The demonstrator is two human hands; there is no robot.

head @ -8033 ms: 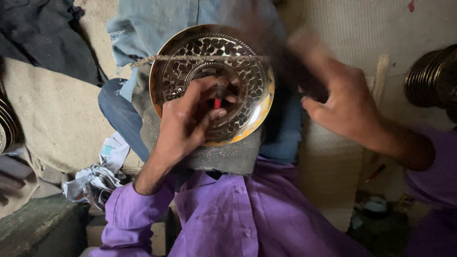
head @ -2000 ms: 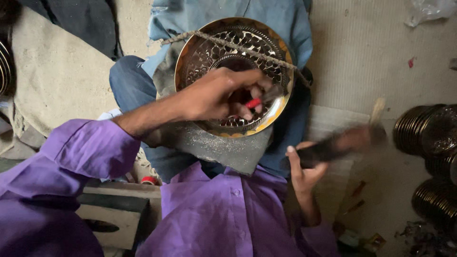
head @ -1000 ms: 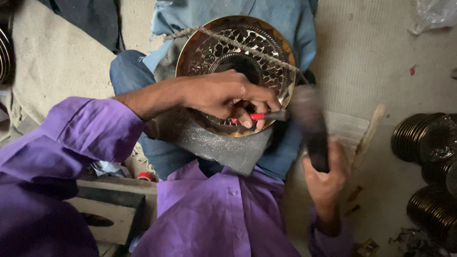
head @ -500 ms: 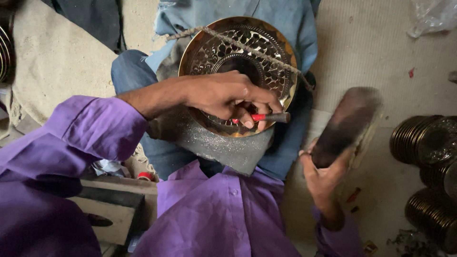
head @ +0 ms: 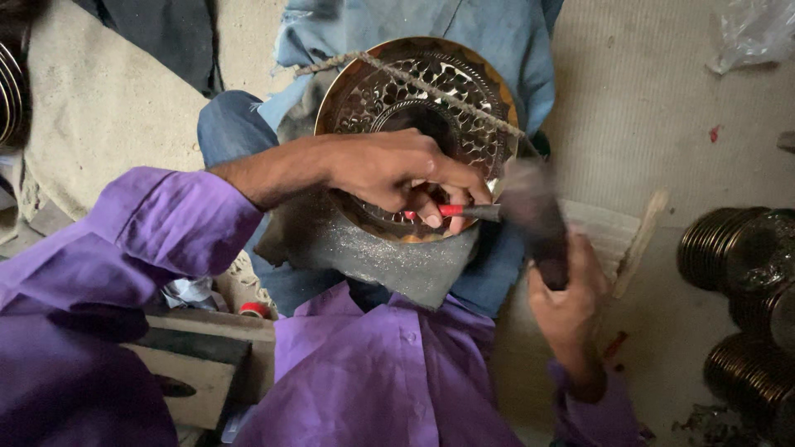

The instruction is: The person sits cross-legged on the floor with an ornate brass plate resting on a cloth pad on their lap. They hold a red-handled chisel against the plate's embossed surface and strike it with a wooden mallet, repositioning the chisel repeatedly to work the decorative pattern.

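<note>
Plate (head: 418,99) on lap over grey pad (head: 389,261); pierced brass, likely thin, stiff, dent-prone; best held at rim. Left hand (head: 389,170) pinches red punch (head: 464,211) against it. Right hand (head: 567,302) clamped on blurred hammer (head: 534,219).

A crumpled clear plastic bag (head: 755,35) lies at the upper right corner on the pale woven floor covering, translucent with grey folds, partly cut off by the picture's edge; what it holds cannot be told; a small roll of red-edged tape (head: 254,310) sits low at left beside a grey block; no labels, signs or screens show anywhere.
</note>
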